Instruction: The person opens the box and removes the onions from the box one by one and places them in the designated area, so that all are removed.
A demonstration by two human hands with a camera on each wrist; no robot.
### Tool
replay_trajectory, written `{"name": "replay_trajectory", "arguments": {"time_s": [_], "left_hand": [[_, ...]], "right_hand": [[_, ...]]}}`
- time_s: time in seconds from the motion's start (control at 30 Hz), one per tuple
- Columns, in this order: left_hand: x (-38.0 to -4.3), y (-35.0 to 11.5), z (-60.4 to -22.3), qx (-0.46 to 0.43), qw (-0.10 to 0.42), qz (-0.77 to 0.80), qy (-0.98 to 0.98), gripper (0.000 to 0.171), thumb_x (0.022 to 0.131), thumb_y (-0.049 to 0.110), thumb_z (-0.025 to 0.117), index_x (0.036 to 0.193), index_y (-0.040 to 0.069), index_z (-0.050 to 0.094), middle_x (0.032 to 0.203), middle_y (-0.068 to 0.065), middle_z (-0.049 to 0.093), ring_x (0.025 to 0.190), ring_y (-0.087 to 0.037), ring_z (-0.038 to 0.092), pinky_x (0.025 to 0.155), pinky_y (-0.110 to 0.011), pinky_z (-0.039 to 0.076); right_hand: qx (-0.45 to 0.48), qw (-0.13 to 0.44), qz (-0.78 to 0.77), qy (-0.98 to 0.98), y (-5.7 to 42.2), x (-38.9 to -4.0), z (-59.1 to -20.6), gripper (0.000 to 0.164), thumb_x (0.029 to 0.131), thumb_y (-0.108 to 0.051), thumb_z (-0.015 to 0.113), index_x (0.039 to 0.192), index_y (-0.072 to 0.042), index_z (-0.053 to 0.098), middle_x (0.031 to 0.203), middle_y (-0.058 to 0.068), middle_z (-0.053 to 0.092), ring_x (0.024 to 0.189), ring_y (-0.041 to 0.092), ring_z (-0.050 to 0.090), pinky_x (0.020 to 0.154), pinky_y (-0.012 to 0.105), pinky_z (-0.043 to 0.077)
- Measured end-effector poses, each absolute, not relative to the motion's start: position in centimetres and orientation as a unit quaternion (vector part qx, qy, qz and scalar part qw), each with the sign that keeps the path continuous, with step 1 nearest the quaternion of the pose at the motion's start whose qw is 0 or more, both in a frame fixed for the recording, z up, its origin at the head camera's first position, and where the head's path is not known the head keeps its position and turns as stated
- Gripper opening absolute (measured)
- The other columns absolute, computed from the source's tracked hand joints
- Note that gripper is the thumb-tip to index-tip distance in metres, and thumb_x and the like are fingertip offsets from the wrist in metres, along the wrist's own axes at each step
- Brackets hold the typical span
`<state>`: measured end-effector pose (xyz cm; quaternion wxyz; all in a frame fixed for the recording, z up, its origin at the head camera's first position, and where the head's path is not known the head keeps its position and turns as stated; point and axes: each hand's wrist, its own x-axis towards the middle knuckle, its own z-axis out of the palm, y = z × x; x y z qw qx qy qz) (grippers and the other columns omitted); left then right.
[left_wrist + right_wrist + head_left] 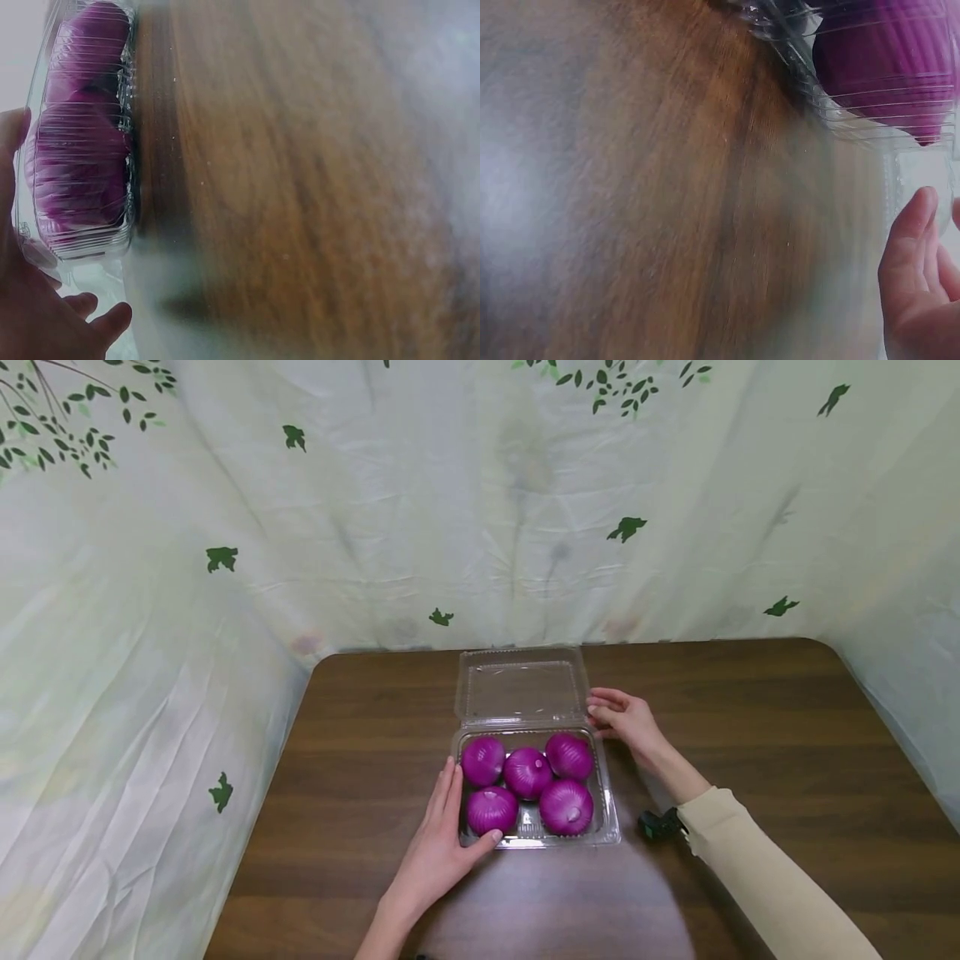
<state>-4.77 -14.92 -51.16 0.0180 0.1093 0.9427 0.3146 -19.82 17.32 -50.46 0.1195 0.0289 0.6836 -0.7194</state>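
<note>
Although the view from the head shows the whole clear box [606, 837], the wrist views cut it off, and in the left one its ribbed wall blurs the onions [527, 773] so much that they cannot be counted. From the head I count five, all purple and all inside the box at the middle of the table [360, 793]: two on the left, one between, two on the right. One clear lid [522, 692] lies folded open on the far side, its outline faint against the wood. Two hands touch or flank the box. The left hand [441, 839] is spread wide about the near left corner, fingers along the left wall and thumb at the near rim. The right hand [626, 722] is at the lid's right edge near the fold, fingers partly bent; whether it pinches the plastic I cannot tell, since the fingertips overlap it. One pale sleeve [772, 868] runs out at the near edge of view, and one dark device [658, 825] sits partly hidden by its cuff.
</note>
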Motion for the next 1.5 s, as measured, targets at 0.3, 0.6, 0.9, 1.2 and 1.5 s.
{"name": "replay_trajectory", "arguments": {"time_s": [0.3, 0.6, 0.9, 1.2, 1.5], "left_hand": [[-4.8, -15.0, -51.2, 0.109, 0.017, 0.311, 0.944, 0.108, 0.083, 0.072, 0.058, 0.159, 0.015, 0.008, 0.165, 0.005, -0.003, 0.149, -0.021, 0.008, 0.113, -0.048, 0.028], [-4.7, -15.0, -51.0, 0.108, 0.021, 0.302, 0.947, 0.107, 0.083, 0.072, 0.058, 0.159, 0.014, 0.009, 0.165, 0.005, -0.004, 0.149, -0.017, 0.006, 0.114, -0.047, 0.027], [-4.7, -14.9, -51.1, 0.108, 0.018, 0.301, 0.948, 0.107, 0.084, 0.071, 0.059, 0.159, 0.014, 0.009, 0.165, 0.006, -0.004, 0.149, -0.022, 0.008, 0.113, -0.049, 0.026], [-4.8, -14.8, -51.1, 0.105, 0.019, 0.300, 0.948, 0.106, 0.084, 0.069, 0.061, 0.159, 0.015, 0.009, 0.165, 0.007, -0.003, 0.149, -0.025, 0.009, 0.113, -0.051, 0.026], [-4.8, -14.8, -51.1, 0.104, 0.019, 0.306, 0.946, 0.107, 0.084, 0.068, 0.062, 0.159, 0.015, 0.008, 0.165, 0.005, -0.003, 0.149, -0.025, 0.009, 0.113, -0.052, 0.026]], "right_hand": [[0.000, 0.098, -0.686, 0.721, 18.0, -18.7, -50.4, 0.046, 0.099, -0.014, 0.061, 0.136, 0.009, 0.049, 0.122, 0.028, 0.061, 0.080, 0.011, 0.067, 0.069, 0.031, 0.058], [-0.073, 0.018, -0.567, 0.820, 18.6, -16.3, -48.6, 0.040, 0.098, -0.022, 0.063, 0.129, 0.003, 0.059, 0.117, 0.020, 0.066, 0.099, 0.031, 0.064, 0.079, 0.044, 0.057], [-0.123, -0.043, -0.460, 0.878, 18.4, -13.4, -48.7, 0.033, 0.095, -0.021, 0.067, 0.125, -0.006, 0.064, 0.114, 0.009, 0.067, 0.099, 0.025, 0.064, 0.084, 0.048, 0.053], [-0.175, -0.093, -0.441, 0.875, 18.0, -11.1, -48.3, 0.032, 0.090, -0.011, 0.072, 0.122, -0.008, 0.066, 0.116, 0.005, 0.065, 0.096, 0.022, 0.065, 0.082, 0.048, 0.055], [-0.207, -0.106, -0.419, 0.877, 16.9, -9.0, -48.2, 0.036, 0.086, -0.015, 0.077, 0.121, -0.012, 0.067, 0.119, -0.005, 0.065, 0.096, 0.017, 0.066, 0.079, 0.042, 0.056]]}}
